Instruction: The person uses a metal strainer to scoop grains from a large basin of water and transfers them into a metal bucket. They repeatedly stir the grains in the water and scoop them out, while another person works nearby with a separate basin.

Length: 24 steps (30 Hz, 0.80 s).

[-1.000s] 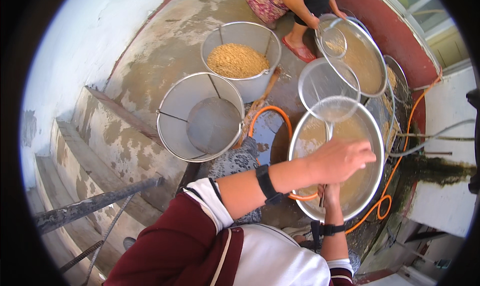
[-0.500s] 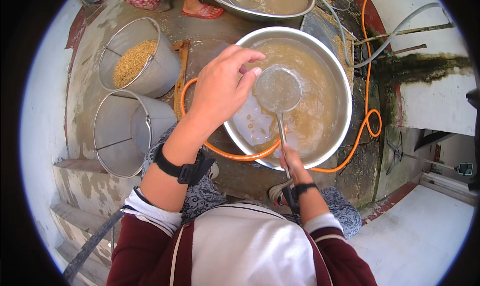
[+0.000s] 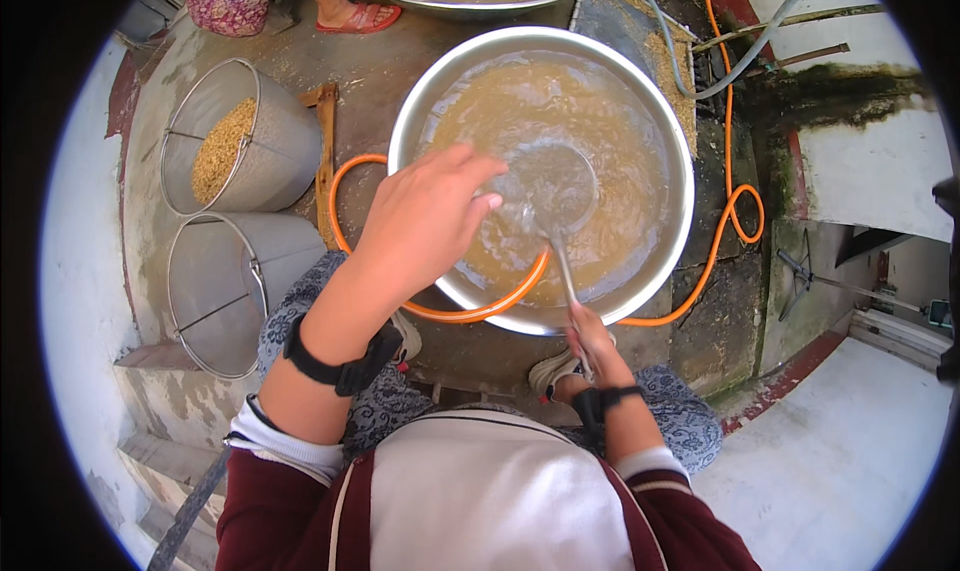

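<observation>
My right hand (image 3: pixel 597 343) is wrapped around the metal handle of a round wire-mesh strainer (image 3: pixel 555 186). The strainer's mesh head lies in cloudy brown water, which ripples around it. A wide metal basin (image 3: pixel 684 186) holds the water. Above the basin's left part hovers my left hand (image 3: pixel 425 211), fingers apart and nothing in them, close to the strainer's head. An orange hose (image 3: pixel 475 314) curves past the basin's near left rim, and its end goes into the water near the strainer's handle.
To the left lie two tilted metal buckets, one (image 3: pixel 285 141) with yellow grain (image 3: pixel 224 151) inside, the other (image 3: pixel 225 296) nearer me. A second basin (image 3: pixel 470 9) and another person's sandaled foot (image 3: pixel 355 16) are at the far side. A grey hose (image 3: pixel 745 69) hangs at right.
The strainer's head has sunk from plain sight into the water, and the surface is more stirred. My left hand has moved slightly left and toward me. The whole view has shifted a little.
</observation>
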Available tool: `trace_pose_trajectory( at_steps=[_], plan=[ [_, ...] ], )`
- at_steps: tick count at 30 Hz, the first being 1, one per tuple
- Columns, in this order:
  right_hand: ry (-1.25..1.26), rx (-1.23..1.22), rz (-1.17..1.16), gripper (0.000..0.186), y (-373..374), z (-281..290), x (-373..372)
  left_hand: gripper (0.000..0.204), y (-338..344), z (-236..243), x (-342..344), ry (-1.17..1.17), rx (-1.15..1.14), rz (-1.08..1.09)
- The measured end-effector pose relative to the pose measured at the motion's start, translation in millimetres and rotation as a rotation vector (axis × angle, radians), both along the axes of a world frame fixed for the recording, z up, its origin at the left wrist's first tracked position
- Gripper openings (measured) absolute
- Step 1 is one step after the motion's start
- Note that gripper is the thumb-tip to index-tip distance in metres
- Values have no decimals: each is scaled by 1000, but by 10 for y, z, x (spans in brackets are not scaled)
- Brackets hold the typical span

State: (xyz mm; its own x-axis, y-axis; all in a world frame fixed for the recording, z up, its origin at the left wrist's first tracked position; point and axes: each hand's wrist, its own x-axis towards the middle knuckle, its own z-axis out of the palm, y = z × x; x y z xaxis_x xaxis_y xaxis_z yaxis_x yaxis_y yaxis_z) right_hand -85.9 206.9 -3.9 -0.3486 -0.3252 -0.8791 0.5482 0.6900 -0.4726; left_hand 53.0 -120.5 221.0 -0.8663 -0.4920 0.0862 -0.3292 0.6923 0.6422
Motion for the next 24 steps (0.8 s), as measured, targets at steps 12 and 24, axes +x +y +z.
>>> trace_pose_trajectory(
  at_steps=[12,24],
  plan=[
    [43,-48,31,38,-53,-114,16,25,171,-77,-149,-64,-45,-124],
    [114,-66,31,32,-274,-424,-79,25,177,-76,-125,-48,-49,-133]
  ],
)
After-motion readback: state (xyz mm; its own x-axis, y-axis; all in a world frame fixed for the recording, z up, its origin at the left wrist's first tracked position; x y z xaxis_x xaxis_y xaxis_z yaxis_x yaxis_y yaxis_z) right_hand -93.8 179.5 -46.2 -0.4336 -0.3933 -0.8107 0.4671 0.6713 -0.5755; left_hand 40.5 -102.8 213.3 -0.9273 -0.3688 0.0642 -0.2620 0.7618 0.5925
